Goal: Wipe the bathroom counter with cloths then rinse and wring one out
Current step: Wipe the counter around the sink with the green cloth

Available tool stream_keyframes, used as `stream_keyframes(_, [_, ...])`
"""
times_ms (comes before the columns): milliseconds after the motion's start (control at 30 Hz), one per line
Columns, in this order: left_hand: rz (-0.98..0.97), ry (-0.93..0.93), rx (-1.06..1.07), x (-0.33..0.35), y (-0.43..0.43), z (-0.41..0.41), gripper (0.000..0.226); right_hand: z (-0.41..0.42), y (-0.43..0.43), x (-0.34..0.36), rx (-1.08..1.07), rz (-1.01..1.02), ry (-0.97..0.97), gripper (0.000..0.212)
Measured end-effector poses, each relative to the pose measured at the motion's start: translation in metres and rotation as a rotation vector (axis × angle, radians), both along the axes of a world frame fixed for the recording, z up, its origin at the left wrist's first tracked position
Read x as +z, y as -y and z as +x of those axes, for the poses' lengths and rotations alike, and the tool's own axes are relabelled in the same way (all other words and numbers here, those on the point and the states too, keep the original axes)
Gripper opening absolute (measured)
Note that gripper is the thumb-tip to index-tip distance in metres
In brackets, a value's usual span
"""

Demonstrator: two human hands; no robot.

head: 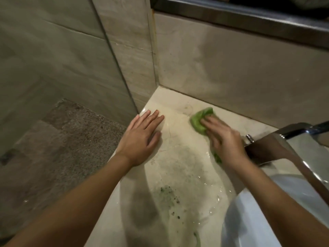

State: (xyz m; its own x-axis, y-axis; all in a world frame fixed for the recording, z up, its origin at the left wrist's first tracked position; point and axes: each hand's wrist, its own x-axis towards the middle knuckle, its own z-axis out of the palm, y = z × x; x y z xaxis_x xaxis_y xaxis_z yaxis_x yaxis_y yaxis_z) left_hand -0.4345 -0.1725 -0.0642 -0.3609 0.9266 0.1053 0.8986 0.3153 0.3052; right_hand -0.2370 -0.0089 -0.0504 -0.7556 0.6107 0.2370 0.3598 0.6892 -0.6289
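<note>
Left hand (pixel 140 138) flat with straight fingers on the wet counter (pixel 178 157), right hand (pixel 224 139) pressing a green cloth (pixel 199 122) near the back wall, fingers blurred, faucet (pixel 293 131) beside it

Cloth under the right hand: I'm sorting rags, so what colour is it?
The cloth is green, seen in head view.

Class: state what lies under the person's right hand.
A green cloth, pressed onto the wet counter by the right hand. The hand covers the cloth's middle, so that part is unseen.
</note>
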Motion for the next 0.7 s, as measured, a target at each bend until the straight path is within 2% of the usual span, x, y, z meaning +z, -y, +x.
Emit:
stream_keyframes(67, [0.01,0.012,0.003,0.0,0.0,0.001,0.052,-0.033,0.001,-0.003,-0.038,0.019,0.0,0.033])
stream_keyframes(133, [0.008,0.026,-0.001,0.0,0.0,0.0,0.053,-0.038,0.034,-0.003,0.063,-0.018,0.008,0.03])
stream_keyframes(200, [0.008,0.036,0.0,0.001,0.0,0.001,0.054,-0.011,0.062,-0.001,0.204,-0.047,0.016,0.035])
stream_keyframes(267, [0.007,0.027,0.0,0.001,0.002,-0.001,0.053,0.019,0.067,-0.002,0.242,-0.066,-0.008,0.031])
stream_keyframes(433, [0.091,0.065,0.012,0.002,-0.001,0.003,0.054,0.01,0.038,0.002,0.081,-0.111,-0.042,0.036])
stream_keyframes(567, [0.223,0.083,0.005,0.008,0.024,0.02,0.038,0.022,0.046,0.013,-0.014,-0.088,-0.11,0.037])
stream_keyframes(700, [0.094,0.059,-0.084,0.002,0.05,0.036,0.045,0.064,0.05,0.004,-0.082,0.042,-0.051,0.041])
